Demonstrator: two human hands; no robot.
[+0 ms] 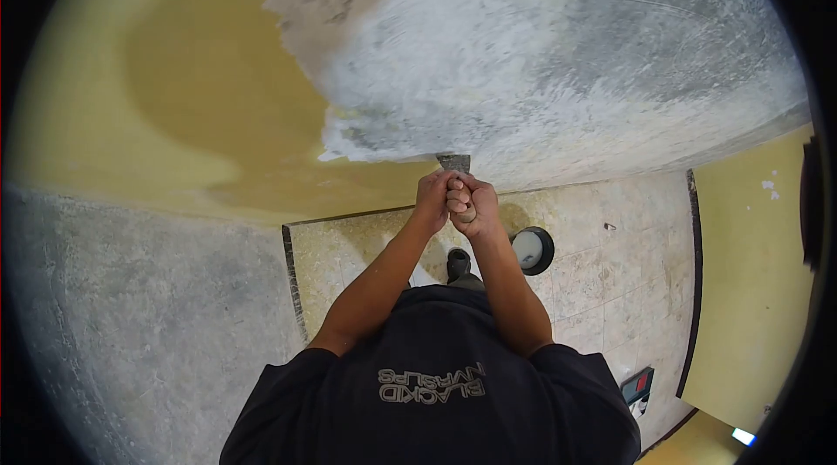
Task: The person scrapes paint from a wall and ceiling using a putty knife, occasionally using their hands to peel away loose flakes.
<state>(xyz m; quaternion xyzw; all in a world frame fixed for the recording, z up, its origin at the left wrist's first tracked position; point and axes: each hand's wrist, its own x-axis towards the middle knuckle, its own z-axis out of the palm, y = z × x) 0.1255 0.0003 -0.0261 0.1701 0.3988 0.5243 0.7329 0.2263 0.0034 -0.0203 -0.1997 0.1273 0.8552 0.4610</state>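
Note:
A scraper (454, 162) with a flat, dull metal blade meets the wall at the lower edge of a bare patch. My right hand (480, 202) is wrapped round its handle, whose rounded end shows below the fingers. Pressed close against it, my left hand (431, 196) also grips the tool, though part of the handle is hidden by the fingers. Yellow paint (200, 73) covers the wall to the left, ending in a ragged border. Right of that border the wall (488, 55) is rough white and grey, with a brownish area near the top.
A black bucket (547, 250) with whitish contents stands on the dirty tiled floor (575, 291), right of my shoe (459, 264). Farther right lies a dark case with a red part (637, 385). A grey surface (166, 317) fills the left; a yellow wall (741, 273) bounds the right.

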